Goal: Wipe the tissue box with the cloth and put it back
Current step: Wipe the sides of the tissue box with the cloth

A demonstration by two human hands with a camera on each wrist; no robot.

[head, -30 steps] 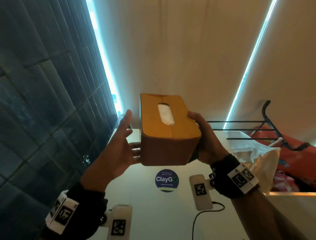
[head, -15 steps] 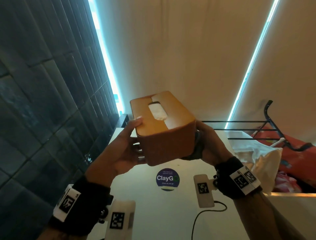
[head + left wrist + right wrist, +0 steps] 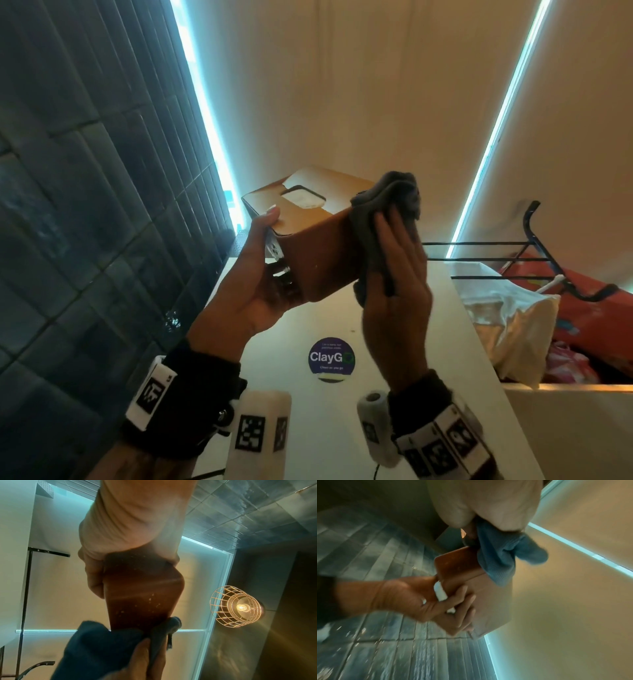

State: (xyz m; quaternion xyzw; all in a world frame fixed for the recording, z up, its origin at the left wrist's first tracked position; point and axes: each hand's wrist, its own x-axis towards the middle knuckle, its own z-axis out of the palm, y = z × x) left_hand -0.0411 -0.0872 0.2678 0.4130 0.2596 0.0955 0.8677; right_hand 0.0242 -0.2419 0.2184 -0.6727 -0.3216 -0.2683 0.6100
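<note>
Left hand point(image 3: 255, 274) grips the near end of the tissue box point(image 3: 318, 236), thumb curled onto the top face, fingers wrapped beneath. Box is held tilted in the air above the white counter point(image 3: 411, 359), opening with tissue facing up. Likely light and stiff-walled, with a smooth brown skin that could slip; end-on hold with thumb over an edge suits it. Right hand point(image 3: 394, 291) presses the grey cloth point(image 3: 387, 212) flat-fingered against the box's far end. Cloth is soft and bunches at the corner.
</note>
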